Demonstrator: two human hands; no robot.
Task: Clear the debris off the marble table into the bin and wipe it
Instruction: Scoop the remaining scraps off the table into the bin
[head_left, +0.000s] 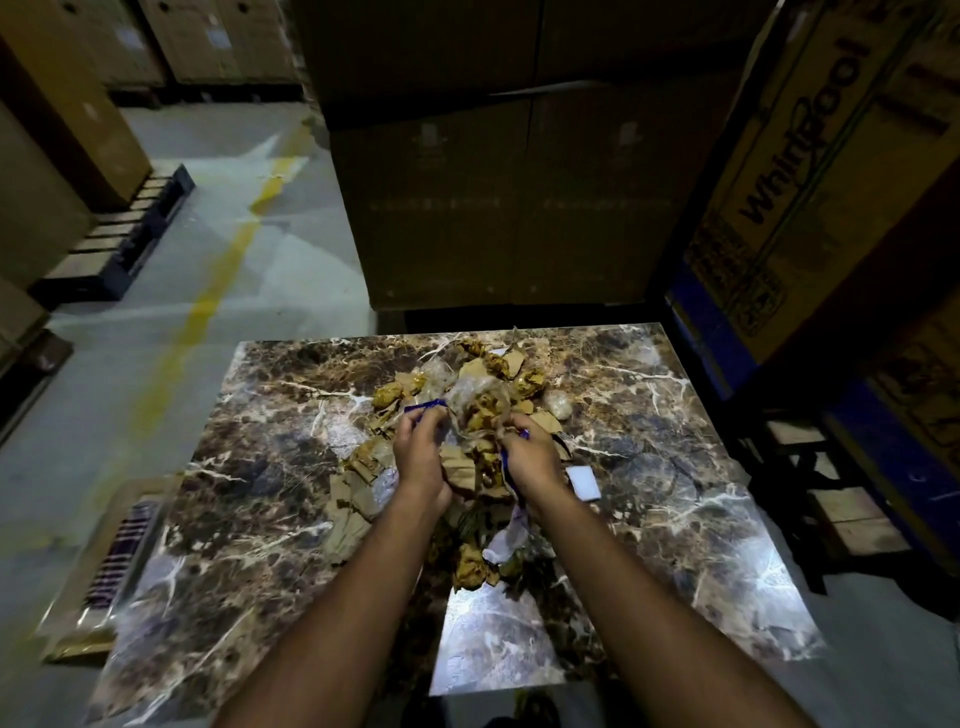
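A brown veined marble table (260, 467) fills the lower middle of the head view. A heap of debris (483, 395) lies along its centre: crumpled brown paper, cardboard scraps, clear plastic and blue wrapper bits. My left hand (418, 452) and my right hand (530, 457) are both closed around a bunch of this debris, gathered between them just above the table. More scraps (478, 564) lie nearer to me. A small white block (583, 482) rests on the marble right of my right hand. No bin is clearly visible.
A flat cardboard tray with a purple striped item (119, 551) lies on the floor at the table's left edge. Tall cardboard boxes (498, 197) stand behind the table, a printed appliance box (810, 171) to the right, pallets (119, 244) at far left.
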